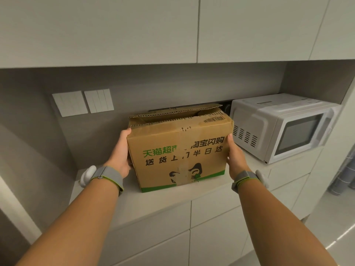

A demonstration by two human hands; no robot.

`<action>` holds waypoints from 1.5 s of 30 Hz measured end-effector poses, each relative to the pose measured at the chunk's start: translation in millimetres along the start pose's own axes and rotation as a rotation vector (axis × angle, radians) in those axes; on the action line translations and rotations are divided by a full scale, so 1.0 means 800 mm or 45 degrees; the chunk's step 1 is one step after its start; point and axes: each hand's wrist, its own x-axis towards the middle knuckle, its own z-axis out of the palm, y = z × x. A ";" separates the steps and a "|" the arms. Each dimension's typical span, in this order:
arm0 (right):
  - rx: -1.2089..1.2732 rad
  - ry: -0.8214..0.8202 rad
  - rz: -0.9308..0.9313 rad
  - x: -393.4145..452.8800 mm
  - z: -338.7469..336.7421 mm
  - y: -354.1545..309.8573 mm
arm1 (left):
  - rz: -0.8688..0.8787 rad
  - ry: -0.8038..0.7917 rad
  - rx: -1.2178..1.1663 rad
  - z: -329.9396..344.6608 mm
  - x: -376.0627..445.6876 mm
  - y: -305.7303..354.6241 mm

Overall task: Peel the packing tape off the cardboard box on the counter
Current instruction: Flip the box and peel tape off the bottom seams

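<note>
A brown cardboard box (pixel 180 150) sits on a pale table (pixel 153 206) set into a recess under wall cabinets, with a white microwave (pixel 284 127) just beside it on the right. Two bare hands clasp the box from either side — the left hand (pixel 123 152) against its left wall, the right hand (pixel 235 160) against its right front edge. Each grip presses palm-first on the cardboard with the fingers wrapped out of view round the sides; neither has hold of any tape.

A strip of clear packing tape (pixel 182 150) runs down the middle of the front face, from the top edge to near the bottom, so its long axis is vertical. It lies between the two hands, about equally far from each. It looks wrinkled and glossy, and has torn away parts of the green and black printing beneath.

The box is corrugated, creased and scuffed, and its top flaps stand partly open at the back. A green band runs along its base. The likely next move is for one hand to leave its side and pick at the tape's upper end
</note>
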 end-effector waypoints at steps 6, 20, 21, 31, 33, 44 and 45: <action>0.272 0.049 -0.049 -0.001 -0.004 -0.016 | 0.141 -0.038 -0.070 -0.014 -0.004 -0.001; 0.374 -0.219 0.256 -0.021 -0.051 -0.007 | 0.137 -0.217 -0.290 -0.015 -0.020 0.001; 0.401 -0.239 0.253 -0.022 -0.052 -0.008 | 0.119 -0.223 -0.253 -0.015 -0.021 0.002; 0.498 -0.365 0.359 -0.038 -0.050 -0.015 | 0.155 -0.069 -0.156 0.003 -0.031 -0.023; 0.569 -0.403 0.291 -0.040 -0.051 -0.015 | 0.123 -0.153 -0.175 -0.002 -0.030 -0.022; 0.213 -0.083 -0.081 -0.019 -0.022 -0.005 | 0.075 0.037 -0.182 0.006 -0.024 -0.029; 0.156 -0.035 -0.085 -0.017 -0.018 0.001 | 0.061 0.038 -0.186 0.009 -0.023 -0.034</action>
